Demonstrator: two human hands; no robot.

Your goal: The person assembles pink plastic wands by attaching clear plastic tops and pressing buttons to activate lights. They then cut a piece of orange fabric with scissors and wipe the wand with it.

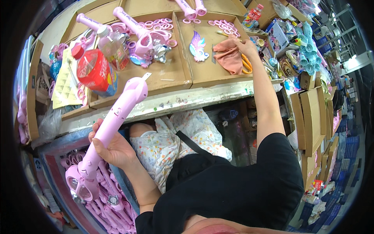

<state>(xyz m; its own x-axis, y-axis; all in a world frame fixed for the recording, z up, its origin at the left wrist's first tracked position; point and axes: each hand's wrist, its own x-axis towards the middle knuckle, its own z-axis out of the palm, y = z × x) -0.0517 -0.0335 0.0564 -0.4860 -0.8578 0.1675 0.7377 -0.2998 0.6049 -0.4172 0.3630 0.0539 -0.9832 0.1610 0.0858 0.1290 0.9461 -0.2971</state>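
Note:
My left hand (113,149) is wrapped round a pink plastic toy wand (113,121), which slants over the bin at my left. The wand's rounded end points up toward the table edge. Its wider end with clear windows hangs low over the bin. Out on the right of the cardboard tray (206,79), my right hand (245,46) pinches a salmon-coloured cloth (230,57). Orange-handled scissors (246,64) lie partly hidden under that cloth. Left of it rests a purple-and-blue wing-shaped piece (199,47).
A blue-edged bin (134,197) of pink wand parts stands beside my left leg. A red-labelled bottle (93,72) and a clear bottle (113,48) stand at the tray's left. Pink rings (225,27) lie in the tray. Open cardboard boxes (313,117) stack at the right.

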